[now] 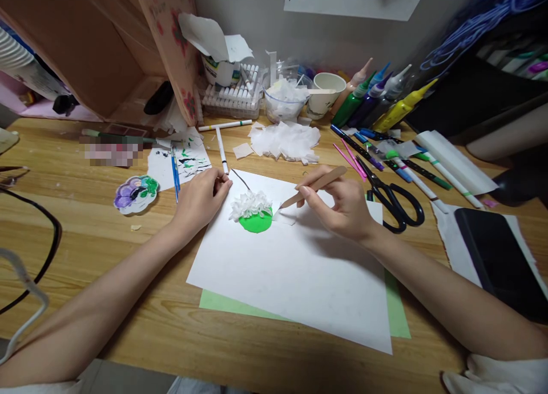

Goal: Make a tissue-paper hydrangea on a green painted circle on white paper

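Observation:
A white sheet of paper [291,268] lies on the wooden desk over a light green sheet [396,314]. On it sits a green disc [257,222], its upper half covered with crumpled white tissue pieces [251,204]. My left hand [201,197] rests with fingers curled on the sheet's upper left corner, just left of the tissue. My right hand [342,205] grips a tan wooden stick [314,187], its tip pointing down-left at a small white tissue piece beside the disc.
Black scissors [391,197] lie right of my right hand. A pile of white tissue squares [286,140], marker pens, paint bottles [377,100], a paper cup [325,91] and a bowl stand behind. A purple-green palette [136,193] is left. A dark tablet [496,257] sits right.

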Demonstrator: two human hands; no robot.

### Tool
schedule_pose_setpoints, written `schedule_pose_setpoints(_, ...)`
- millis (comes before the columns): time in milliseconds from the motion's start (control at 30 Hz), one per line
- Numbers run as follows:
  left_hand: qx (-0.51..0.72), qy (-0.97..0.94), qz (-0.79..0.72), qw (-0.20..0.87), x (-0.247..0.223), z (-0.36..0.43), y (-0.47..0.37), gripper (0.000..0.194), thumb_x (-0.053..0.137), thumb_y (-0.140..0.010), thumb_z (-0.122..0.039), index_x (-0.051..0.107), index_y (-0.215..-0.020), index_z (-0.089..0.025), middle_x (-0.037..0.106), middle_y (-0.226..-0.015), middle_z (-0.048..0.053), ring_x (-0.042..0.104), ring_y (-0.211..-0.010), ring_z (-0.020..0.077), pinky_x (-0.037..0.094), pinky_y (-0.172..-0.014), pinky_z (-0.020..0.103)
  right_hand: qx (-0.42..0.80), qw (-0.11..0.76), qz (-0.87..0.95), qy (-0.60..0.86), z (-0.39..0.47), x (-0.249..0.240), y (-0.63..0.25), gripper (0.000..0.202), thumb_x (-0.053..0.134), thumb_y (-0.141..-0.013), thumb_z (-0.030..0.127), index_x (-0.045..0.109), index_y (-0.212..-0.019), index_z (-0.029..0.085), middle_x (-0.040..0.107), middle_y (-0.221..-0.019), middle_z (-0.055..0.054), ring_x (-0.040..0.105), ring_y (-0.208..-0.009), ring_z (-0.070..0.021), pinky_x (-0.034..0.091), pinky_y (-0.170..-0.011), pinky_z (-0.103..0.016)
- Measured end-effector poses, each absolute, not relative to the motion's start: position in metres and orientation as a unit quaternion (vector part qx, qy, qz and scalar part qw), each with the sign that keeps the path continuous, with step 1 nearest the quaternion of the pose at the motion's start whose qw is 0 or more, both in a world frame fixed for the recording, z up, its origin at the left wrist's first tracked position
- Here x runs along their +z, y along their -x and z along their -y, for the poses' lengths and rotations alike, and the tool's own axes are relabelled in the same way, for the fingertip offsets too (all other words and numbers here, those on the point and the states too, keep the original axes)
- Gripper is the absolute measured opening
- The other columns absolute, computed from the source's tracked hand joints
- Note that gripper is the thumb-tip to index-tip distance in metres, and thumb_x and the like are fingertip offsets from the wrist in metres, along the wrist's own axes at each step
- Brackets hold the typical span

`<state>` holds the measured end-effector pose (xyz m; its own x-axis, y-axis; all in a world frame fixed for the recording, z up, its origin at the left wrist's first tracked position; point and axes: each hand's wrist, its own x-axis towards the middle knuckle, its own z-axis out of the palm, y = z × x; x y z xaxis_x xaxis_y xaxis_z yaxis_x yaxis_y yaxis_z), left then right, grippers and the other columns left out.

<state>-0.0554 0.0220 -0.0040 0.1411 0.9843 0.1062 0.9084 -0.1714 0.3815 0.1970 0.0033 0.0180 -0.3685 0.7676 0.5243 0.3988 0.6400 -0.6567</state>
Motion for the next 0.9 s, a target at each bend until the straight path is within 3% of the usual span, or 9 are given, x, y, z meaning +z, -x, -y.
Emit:
schedule_pose_setpoints(200,0.268,-0.763,-0.580,0.099,0.016,-0.007,0.032,0.019,0.042,-0.090,-0.031,0.055,-0.086,-0.017,0.056,-0.077,0.002,0.051,-0.073,0.0146,0.036,-0.066,0.027,0.270,0.497,0.717,0.408,0.001,0.007,-0.208,0.019,0.052,-0.086,0.021,0.058,-0.068,0.018,0.058,-0.078,-0.003,0.059,-0.060,-0.0125,0.048,-0.054,-0.029)
schedule_pose_setpoints(433,0.084,-0.855,-0.506,0.082,0.032,0.009,-0.021,0.024,0.053,-0.084,-0.038,0.061,-0.081,-0.016,0.058,-0.082,0.007,0.050,-0.084,0.0234,0.036,-0.069,0.033,0.356,0.573,0.603,0.426,-0.004,-0.007,-0.210,0.013,0.054,-0.086,0.027,0.056,-0.077,0.017,0.052,-0.080,0.000,0.058,-0.054,-0.0084,0.047,-0.049,-0.025)
schedule_pose_setpoints(633,0.084,-0.833,-0.522,0.164,0.024,0.002,-0.019,0.018,0.050,-0.086,-0.030,0.060,-0.078,-0.017,0.059,-0.081,0.005,0.050,-0.081,0.0205,0.037,-0.068,0.031,0.366,0.587,0.600,0.401,0.000,-0.009,-0.210,0.009,0.052,-0.087,0.022,0.055,-0.080,0.017,0.050,-0.079,0.001,0.059,-0.055,-0.0075,0.047,-0.051,-0.024)
schedule_pose_setpoints(900,0.056,-0.832,-0.536,0.130,0.029,-0.002,-0.021,0.021,0.058,-0.081,-0.037,0.064,-0.082,-0.017,0.058,-0.084,0.008,0.049,-0.087,0.0257,0.037,-0.072,0.035,0.345,0.579,0.633,0.381,0.005,-0.012,-0.209,0.009,0.051,-0.088,0.018,0.057,-0.081,0.017,0.051,-0.080,0.001,0.059,-0.058,-0.0075,0.046,-0.052,-0.024)
